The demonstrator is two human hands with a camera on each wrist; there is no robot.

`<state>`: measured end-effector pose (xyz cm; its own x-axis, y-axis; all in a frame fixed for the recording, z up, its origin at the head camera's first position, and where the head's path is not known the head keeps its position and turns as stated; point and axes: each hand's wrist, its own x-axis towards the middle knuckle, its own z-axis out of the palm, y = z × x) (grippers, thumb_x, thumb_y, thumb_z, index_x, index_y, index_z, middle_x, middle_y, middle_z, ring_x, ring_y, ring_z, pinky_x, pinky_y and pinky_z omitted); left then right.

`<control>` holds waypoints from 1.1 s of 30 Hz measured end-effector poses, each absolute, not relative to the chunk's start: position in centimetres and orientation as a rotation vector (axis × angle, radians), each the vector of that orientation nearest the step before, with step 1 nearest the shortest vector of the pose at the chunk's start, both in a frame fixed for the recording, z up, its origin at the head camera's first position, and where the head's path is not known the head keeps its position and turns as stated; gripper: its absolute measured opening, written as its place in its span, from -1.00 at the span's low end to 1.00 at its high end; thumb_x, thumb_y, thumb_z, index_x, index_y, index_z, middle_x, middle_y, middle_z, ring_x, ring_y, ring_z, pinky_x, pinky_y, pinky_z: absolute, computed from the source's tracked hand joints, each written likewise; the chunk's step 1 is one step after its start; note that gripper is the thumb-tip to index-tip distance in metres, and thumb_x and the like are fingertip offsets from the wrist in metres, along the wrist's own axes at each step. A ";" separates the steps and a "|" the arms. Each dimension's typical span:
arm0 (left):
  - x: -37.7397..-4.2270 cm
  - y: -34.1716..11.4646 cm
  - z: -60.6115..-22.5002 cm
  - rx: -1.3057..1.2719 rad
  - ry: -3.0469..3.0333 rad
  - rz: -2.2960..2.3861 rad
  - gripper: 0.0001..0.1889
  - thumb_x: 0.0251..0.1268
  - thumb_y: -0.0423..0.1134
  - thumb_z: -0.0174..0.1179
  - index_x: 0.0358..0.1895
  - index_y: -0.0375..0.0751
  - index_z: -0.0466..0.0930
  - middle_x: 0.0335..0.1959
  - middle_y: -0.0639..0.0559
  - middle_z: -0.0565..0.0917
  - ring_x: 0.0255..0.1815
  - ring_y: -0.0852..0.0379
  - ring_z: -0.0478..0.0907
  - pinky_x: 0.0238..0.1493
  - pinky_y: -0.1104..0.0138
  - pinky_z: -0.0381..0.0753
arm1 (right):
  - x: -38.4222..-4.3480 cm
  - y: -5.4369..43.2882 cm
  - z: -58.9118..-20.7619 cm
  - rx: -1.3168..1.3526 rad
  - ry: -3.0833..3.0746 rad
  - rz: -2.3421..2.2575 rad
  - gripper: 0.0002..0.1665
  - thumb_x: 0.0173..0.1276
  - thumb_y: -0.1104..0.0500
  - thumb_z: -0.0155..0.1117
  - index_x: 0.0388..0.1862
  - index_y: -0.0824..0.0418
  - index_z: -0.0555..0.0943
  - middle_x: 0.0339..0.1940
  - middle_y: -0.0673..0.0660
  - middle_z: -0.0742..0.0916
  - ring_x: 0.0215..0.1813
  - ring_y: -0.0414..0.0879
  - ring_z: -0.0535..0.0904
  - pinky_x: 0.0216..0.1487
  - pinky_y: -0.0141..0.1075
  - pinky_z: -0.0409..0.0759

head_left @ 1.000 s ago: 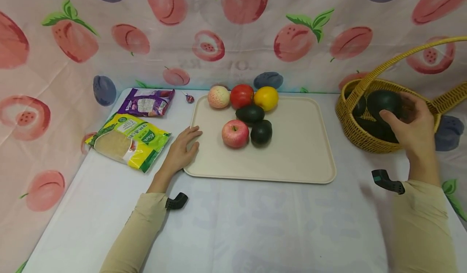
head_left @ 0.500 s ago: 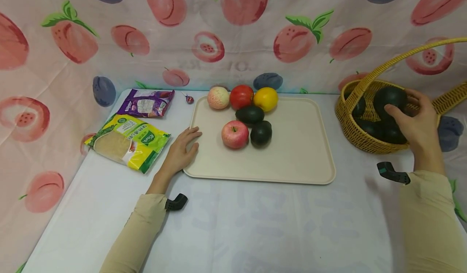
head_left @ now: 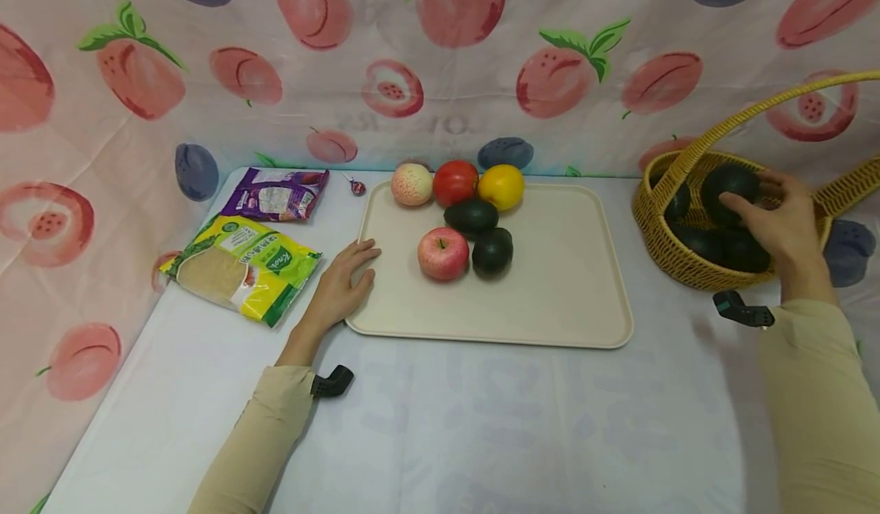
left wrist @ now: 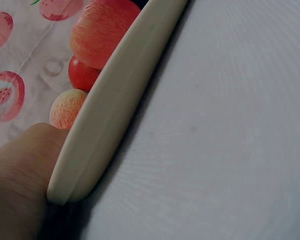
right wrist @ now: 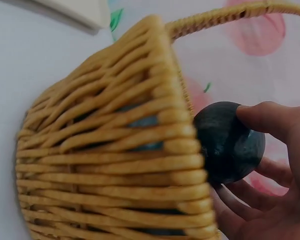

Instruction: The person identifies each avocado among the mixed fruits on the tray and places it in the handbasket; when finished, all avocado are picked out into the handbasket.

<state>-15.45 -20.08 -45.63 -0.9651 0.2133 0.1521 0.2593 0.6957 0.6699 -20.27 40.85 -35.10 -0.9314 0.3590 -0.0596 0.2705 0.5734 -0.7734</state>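
A pale cloth printed with peaches and plums [head_left: 440, 63] hangs behind and beside a table covered in white [head_left: 522, 430]; on it lies a beige tray [head_left: 550, 300], with a wicker basket [head_left: 656, 243] near its right side and, to its left, a yellow bag [head_left: 244, 268], a purple packet [head_left: 277, 195] and a lollipop [head_left: 357, 187]; the tray carries a speckled peach [head_left: 412, 185], a tomato [head_left: 455, 182], a lemon [head_left: 502, 187], an apple [head_left: 443, 254] and two dark avocados [head_left: 471, 217].

The right hand [head_left: 791, 220] pinches a round, dark green fruit [head_left: 725, 192] between thumb and fingers at the basket's mouth, above other dark fruits [head_left: 697, 240]; whether it touches them I cannot tell; the left hand [head_left: 341, 281] rests on the tray's left edge, fingers relaxed and thumb apart, clamped on nothing.

Only the head view takes in the bags and the whole tray; the left wrist view adds the tray's smooth outer wall, with a dark shadow beneath; the right wrist view adds the basket's woven side, dark shapes visible through its gaps, and most of the held fruit showing past the rim.
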 end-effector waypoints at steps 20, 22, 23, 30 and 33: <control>-15.4 -20.1 -45.6 -0.413 -2.828 -1.136 -0.61 0.38 -0.26 0.03 0.26 -0.14 0.44 0.43 -0.01 0.30 0.53 -0.05 0.04 0.52 0.01 0.03 | -22.5 41.4 -35.5 -0.420 -2.979 1.028 0.06 0.30 -0.25 0.05 0.51 0.32 -0.10 0.40 0.53 0.21 -0.60 -0.44 0.49 -0.46 -0.54 0.43; -15.4 -20.1 -45.6 -0.413 -2.829 -1.132 -0.61 0.38 -0.26 0.03 0.25 -0.14 0.44 0.42 -0.02 0.31 0.52 -0.05 0.04 0.52 0.01 0.03 | -22.6 41.4 -35.4 -0.399 -3.003 0.973 0.04 0.31 -0.26 0.02 0.51 0.30 -0.10 0.38 0.56 0.22 -0.39 -0.16 0.62 -0.25 -0.28 0.55; -15.4 -20.1 -45.6 -0.413 -2.829 -1.130 -0.61 0.38 -0.26 0.03 0.25 -0.14 0.44 0.42 -0.02 0.31 0.52 -0.05 0.04 0.52 0.01 0.03 | -22.7 41.5 -35.4 -0.391 -3.016 0.945 0.04 0.31 -0.26 0.01 0.52 0.29 -0.10 0.38 0.56 0.22 -0.22 0.03 0.63 -0.12 -0.11 0.55; -15.4 -20.2 -45.5 -0.416 -2.823 -1.135 -0.61 0.38 -0.27 0.03 0.25 -0.14 0.44 0.43 -0.02 0.30 0.52 -0.07 0.04 0.52 0.01 0.03 | -23.2 41.8 -35.5 -0.366 -3.081 0.821 0.05 0.32 -0.30 -0.03 0.49 0.36 -0.07 0.32 0.62 0.25 0.28 0.51 0.14 0.24 0.37 0.14; -15.4 -20.2 -45.6 -0.417 -2.819 -1.139 -0.61 0.38 -0.27 0.03 0.25 -0.14 0.45 0.43 -0.02 0.31 0.52 -0.07 0.05 0.52 0.01 0.03 | -23.4 41.9 -35.6 -0.353 -3.104 0.787 0.06 0.32 -0.31 -0.03 0.47 0.40 -0.06 0.30 0.63 0.25 0.27 0.52 0.13 0.25 0.37 0.13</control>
